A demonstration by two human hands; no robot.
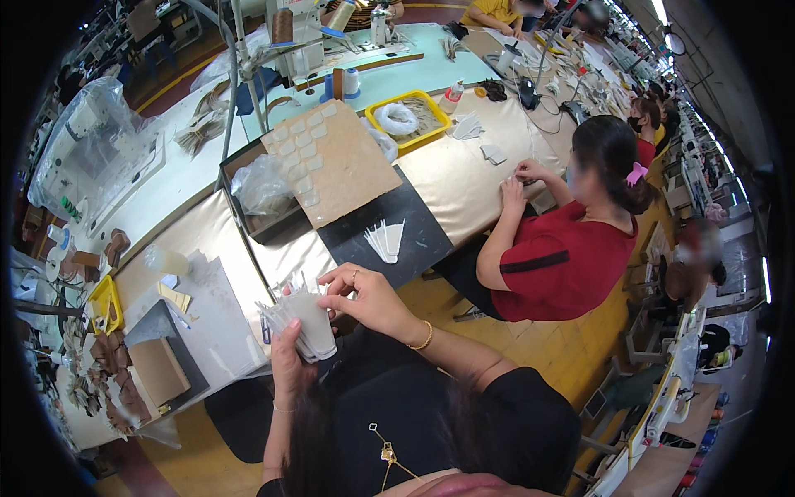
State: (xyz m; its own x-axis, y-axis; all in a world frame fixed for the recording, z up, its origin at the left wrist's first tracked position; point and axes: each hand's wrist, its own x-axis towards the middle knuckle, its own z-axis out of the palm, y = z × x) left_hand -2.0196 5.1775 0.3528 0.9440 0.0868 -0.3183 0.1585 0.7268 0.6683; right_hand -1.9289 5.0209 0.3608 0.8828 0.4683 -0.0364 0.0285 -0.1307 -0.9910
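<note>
Near the table edge [247, 367], the left hand [290, 363] grips pale pieces [313, 321], the right hand [369, 298] pinching one.

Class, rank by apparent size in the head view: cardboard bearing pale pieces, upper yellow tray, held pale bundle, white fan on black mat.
1. Cardboard
2. Upper yellow tray and held pale bundle: unsure; similar, bundle nearer the camera
3. White fan

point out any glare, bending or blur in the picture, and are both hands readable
In the head view, glare streaks the shiny cloth; in the head view, fisheye bending grows toward the black rim, where the row of lights curves; also in the head view, the left hand and right hand are readable at the pale pieces, while co-workers' faces are smudged.
</note>
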